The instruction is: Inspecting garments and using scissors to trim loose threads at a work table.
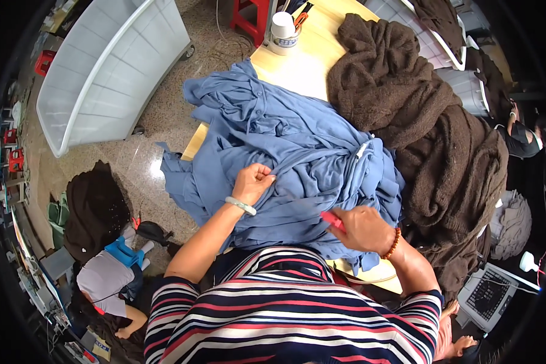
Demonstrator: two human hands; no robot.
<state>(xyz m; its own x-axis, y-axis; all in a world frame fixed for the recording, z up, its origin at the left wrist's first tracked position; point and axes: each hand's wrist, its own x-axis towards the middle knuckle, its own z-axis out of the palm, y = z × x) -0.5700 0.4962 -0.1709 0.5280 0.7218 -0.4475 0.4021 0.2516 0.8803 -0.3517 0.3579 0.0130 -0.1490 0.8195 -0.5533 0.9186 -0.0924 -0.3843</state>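
Observation:
Blue button-front garments (224, 148) lie heaped in front of me on the light wooden table. My left hand (253, 183), with a pale bangle on its wrist, is closed in a pinch on a bit of the blue cloth. To its right, my right hand (365, 229) is wrapped round a small red-handled tool (333, 221). The tool's far end is smeared by motion, so its kind cannot be made out. A white tag (362, 150) shows on the folds at the right of the heap.
Brown knitwear (418, 127) is piled along the table's (297, 67) right side. A cup of tools (284, 37) stands at the far edge. Left is a grey wheeled bin (112, 73); a person (106, 279) sits low at lower left. A laptop (488, 294) lies at lower right.

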